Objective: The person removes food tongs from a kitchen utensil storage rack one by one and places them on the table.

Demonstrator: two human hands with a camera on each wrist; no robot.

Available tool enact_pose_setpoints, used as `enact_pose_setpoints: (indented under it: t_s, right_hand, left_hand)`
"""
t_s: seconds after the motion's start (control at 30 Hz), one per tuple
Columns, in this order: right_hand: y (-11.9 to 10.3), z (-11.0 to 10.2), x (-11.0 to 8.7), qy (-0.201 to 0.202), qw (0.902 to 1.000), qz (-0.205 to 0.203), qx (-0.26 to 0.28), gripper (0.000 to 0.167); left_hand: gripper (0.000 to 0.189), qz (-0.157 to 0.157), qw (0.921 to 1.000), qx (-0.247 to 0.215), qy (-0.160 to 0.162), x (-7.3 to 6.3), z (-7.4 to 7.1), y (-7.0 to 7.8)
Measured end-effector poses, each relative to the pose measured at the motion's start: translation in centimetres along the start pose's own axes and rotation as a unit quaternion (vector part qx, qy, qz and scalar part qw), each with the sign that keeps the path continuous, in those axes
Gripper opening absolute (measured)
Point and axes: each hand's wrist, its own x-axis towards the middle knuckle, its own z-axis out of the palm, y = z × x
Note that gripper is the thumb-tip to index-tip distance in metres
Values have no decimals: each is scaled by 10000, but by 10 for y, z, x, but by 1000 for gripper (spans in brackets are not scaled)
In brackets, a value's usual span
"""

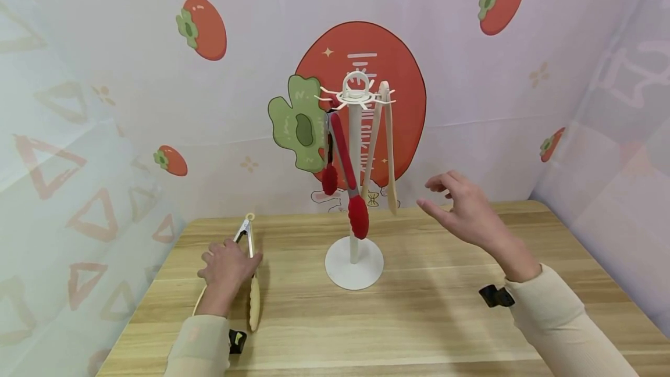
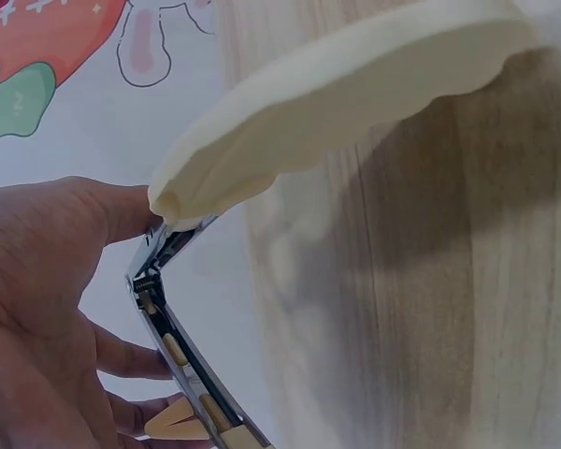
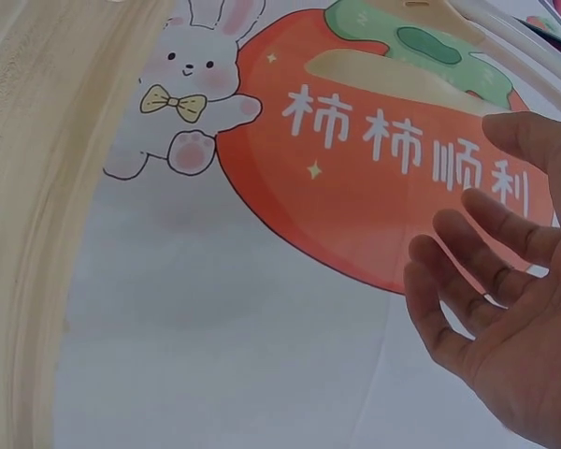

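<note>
On the left of the table, my left hand (image 1: 227, 266) grips a pair of tongs (image 1: 254, 304) with metal arms, cream scalloped tips and a ring at the top. The left wrist view shows the thumb against one arm of these tongs (image 2: 355, 103) and the fingers along the other, with the arms spread apart. My right hand (image 1: 460, 208) is raised over the right side, holding nothing, its fingers loosely bent. Nearest to it are beige tongs (image 1: 391, 162), hanging from a white rotating-style rack (image 1: 355, 156) with several hooks.
Red-tipped tongs (image 1: 359, 217) hang on the rack's front left, and a smaller red-tipped utensil (image 1: 330, 179) hangs behind them. The rack's round white base (image 1: 340, 269) stands mid-table on the wooden tabletop (image 1: 419, 319). A printed cloth (image 1: 251, 103) hangs close behind the table.
</note>
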Motion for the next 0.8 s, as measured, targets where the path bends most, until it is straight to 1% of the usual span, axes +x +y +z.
enact_pose_setpoints:
  t_s: [0.37, 0.8]
  right_hand:
    - [-3, 1, 4, 59, 10000, -11, 18, 28]
    - [-14, 5, 14, 267, 9994, 60, 188, 44]
  left_hand:
    - [84, -60, 9998, 29, -209, 3, 2, -2]
    - [83, -112, 9995, 57, -297, 4, 5, -6]
